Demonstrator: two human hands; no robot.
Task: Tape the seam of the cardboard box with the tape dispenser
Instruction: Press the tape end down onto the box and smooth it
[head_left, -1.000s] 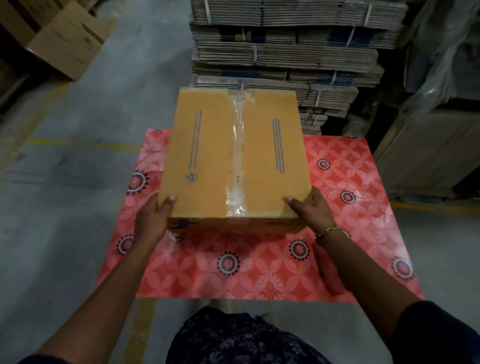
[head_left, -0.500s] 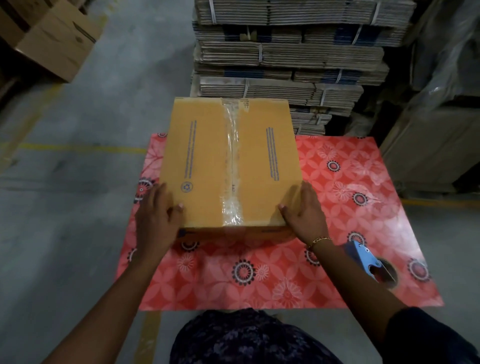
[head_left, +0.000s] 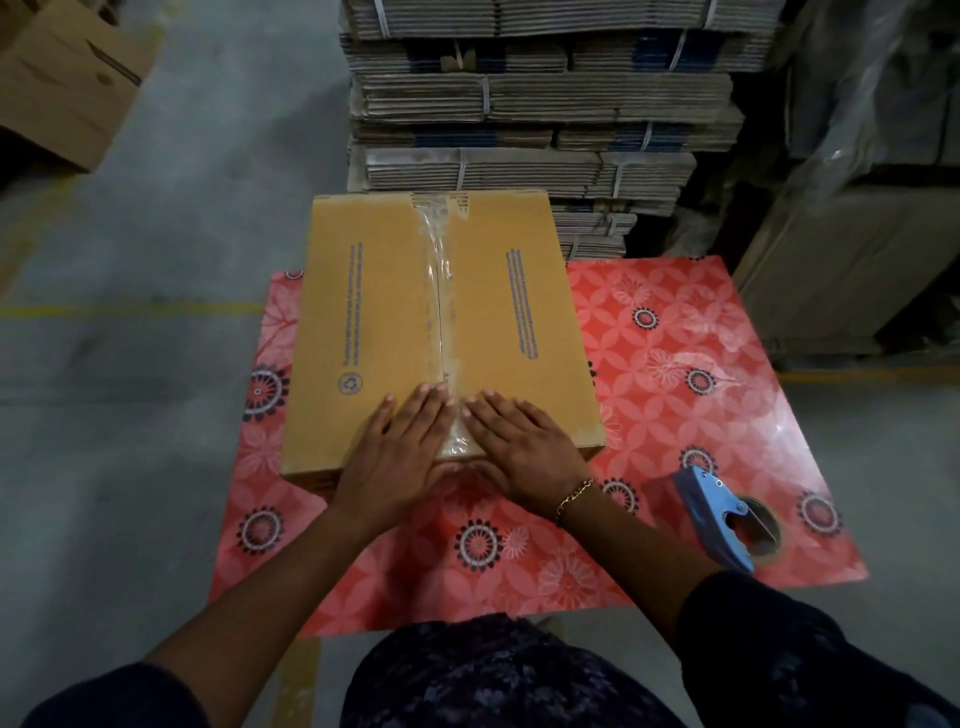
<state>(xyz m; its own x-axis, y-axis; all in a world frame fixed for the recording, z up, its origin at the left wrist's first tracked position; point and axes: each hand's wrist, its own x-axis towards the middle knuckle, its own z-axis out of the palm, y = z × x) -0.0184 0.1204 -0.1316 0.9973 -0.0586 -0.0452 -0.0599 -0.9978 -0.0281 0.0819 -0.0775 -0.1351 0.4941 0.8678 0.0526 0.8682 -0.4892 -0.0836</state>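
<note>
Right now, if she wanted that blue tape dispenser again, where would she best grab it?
Probably by its blue body, with the right hand, which is the nearer one. The dispenser lies flat on the red table, to the right of the box, with nothing over it. So coming from above, fingers wrapped across the blue part, looks easiest; the tape roll is partly hidden beneath it.

The cardboard box (head_left: 374, 322) has two long lines of small blue print on its top, one on each flap. The letters are too tiny and blurry to read. Near the end of the left line sits a round blue recycling sign (head_left: 350, 383) with arrows in a ring. No other words or numbers can be read.
</note>
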